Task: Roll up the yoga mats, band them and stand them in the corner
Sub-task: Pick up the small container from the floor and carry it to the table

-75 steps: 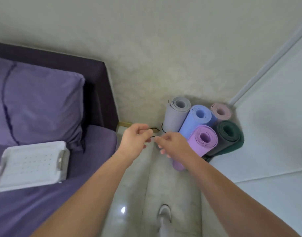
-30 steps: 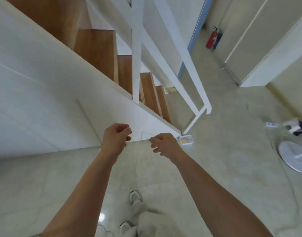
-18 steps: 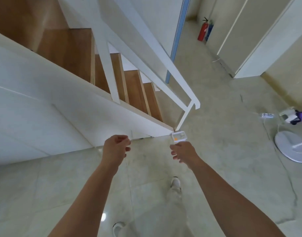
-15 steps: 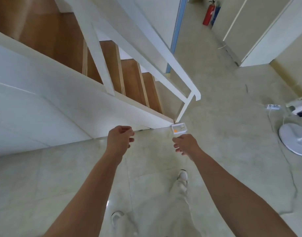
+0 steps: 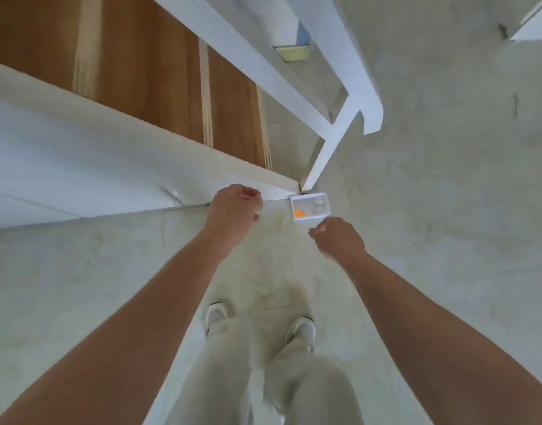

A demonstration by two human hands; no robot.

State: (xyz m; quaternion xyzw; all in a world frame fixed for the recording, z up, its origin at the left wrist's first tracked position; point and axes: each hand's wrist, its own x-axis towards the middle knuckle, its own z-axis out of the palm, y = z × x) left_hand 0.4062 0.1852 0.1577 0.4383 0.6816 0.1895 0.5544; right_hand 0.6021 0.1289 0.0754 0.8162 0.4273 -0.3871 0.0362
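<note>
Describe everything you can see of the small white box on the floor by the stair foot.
The small white box is a shallow, open-topped rectangular tray, plastic by its look. It lies flat on the pale floor, at the foot of the white stair post. Inside lie one orange piece and a few pale round ones, too blurred to identify. The right hand hangs just near it, apparently not touching.

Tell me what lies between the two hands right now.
Only bare pale floor shows between the left hand and right hand in the head view; the small white tray sits just beyond.
</note>
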